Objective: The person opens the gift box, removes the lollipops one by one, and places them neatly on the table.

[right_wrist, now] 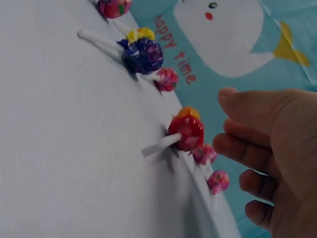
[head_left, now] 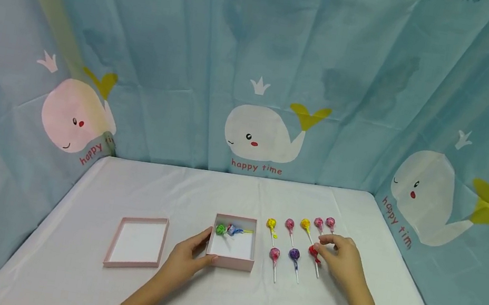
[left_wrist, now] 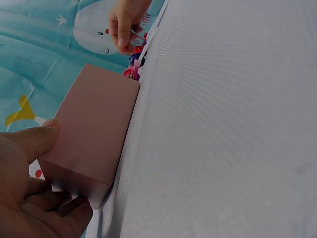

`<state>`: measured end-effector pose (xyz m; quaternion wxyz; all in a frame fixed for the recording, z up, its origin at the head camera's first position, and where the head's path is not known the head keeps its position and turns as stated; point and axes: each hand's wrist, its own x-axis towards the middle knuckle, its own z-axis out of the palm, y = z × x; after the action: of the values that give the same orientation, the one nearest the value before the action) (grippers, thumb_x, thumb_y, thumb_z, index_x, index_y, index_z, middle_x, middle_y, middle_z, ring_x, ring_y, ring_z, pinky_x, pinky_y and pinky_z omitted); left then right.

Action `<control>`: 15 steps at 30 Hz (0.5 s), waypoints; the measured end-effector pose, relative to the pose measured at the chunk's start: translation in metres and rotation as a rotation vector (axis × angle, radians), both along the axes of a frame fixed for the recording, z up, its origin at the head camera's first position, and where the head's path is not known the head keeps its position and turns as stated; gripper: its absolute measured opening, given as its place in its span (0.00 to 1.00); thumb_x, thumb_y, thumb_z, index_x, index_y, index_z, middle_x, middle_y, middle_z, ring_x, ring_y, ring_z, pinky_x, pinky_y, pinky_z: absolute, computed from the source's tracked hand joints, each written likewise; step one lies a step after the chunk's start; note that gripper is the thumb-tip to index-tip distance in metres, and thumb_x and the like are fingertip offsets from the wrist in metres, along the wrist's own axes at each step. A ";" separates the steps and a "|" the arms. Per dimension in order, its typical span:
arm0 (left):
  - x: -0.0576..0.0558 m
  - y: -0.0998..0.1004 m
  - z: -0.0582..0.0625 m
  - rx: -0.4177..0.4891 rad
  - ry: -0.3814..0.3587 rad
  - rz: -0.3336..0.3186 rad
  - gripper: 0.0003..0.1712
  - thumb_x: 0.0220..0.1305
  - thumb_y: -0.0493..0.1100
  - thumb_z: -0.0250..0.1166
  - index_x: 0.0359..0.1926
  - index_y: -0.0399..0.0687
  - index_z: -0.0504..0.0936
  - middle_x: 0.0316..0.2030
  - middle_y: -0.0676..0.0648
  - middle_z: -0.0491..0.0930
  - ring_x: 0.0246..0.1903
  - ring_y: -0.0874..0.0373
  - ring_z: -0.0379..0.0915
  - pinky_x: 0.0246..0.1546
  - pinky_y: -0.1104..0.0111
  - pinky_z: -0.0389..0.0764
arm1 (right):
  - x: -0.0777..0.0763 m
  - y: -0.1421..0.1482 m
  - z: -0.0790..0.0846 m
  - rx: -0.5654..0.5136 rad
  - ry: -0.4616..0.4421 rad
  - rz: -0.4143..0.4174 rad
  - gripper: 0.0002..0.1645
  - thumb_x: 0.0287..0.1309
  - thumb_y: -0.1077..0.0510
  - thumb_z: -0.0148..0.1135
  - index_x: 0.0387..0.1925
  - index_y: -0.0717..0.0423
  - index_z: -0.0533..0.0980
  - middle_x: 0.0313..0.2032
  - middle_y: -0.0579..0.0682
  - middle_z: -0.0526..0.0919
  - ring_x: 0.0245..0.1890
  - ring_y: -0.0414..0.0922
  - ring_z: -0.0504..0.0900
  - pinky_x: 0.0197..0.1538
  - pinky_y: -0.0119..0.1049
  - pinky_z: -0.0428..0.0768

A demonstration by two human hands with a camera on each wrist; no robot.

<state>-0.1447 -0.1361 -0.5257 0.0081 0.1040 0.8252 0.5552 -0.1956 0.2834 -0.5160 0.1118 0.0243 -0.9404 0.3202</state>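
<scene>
My left hand (head_left: 187, 259) grips the left side of an open pink box (head_left: 231, 263), thumb at its front corner and fingers along its side. Inside the box lie a green lollipop (head_left: 221, 229) and a blue-and-white lollipop (head_left: 232, 230), by its left and back part. Close over a red lollipop (head_left: 313, 251) is my right hand (head_left: 344, 261). In the right wrist view its thumb and fingers are loosely bent and apart from the red lollipop (right_wrist: 187, 133). A purple lollipop (head_left: 294, 254) and a pink lollipop (head_left: 274, 254) lie left of the red one.
Behind them lies a row of yellow (head_left: 271, 223) and pink lollipops (head_left: 290, 225). The shallow pink lid (head_left: 133, 265) rests on the white tablecloth (head_left: 64, 257), left of the box. Blue whale-print curtains (head_left: 172, 125) enclose the table's back and sides.
</scene>
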 end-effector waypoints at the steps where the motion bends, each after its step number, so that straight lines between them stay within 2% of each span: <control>1: 0.000 0.000 0.000 0.003 0.001 0.000 0.48 0.60 0.49 0.76 0.77 0.44 0.64 0.74 0.42 0.65 0.73 0.44 0.62 0.69 0.60 0.71 | 0.000 -0.001 0.004 -0.005 0.004 0.004 0.18 0.63 0.46 0.72 0.48 0.53 0.85 0.43 0.50 0.85 0.46 0.50 0.76 0.45 0.43 0.76; 7: 0.000 0.000 -0.001 0.006 -0.005 -0.001 0.49 0.60 0.49 0.76 0.77 0.45 0.64 0.74 0.43 0.65 0.73 0.44 0.62 0.69 0.61 0.71 | -0.005 -0.011 0.023 -0.045 0.019 0.052 0.17 0.63 0.47 0.72 0.48 0.51 0.85 0.46 0.49 0.84 0.48 0.51 0.76 0.46 0.43 0.79; 15: 0.000 -0.001 0.000 0.000 -0.008 -0.011 0.50 0.59 0.50 0.77 0.77 0.45 0.63 0.75 0.44 0.64 0.74 0.47 0.62 0.69 0.63 0.71 | -0.019 -0.038 0.061 -0.098 0.091 0.205 0.13 0.63 0.49 0.73 0.48 0.45 0.86 0.45 0.44 0.86 0.47 0.49 0.76 0.47 0.49 0.81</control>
<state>-0.1451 -0.1372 -0.5262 0.0145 0.1065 0.8245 0.5556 -0.2143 0.2452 -0.4546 0.1223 0.1293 -0.9102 0.3739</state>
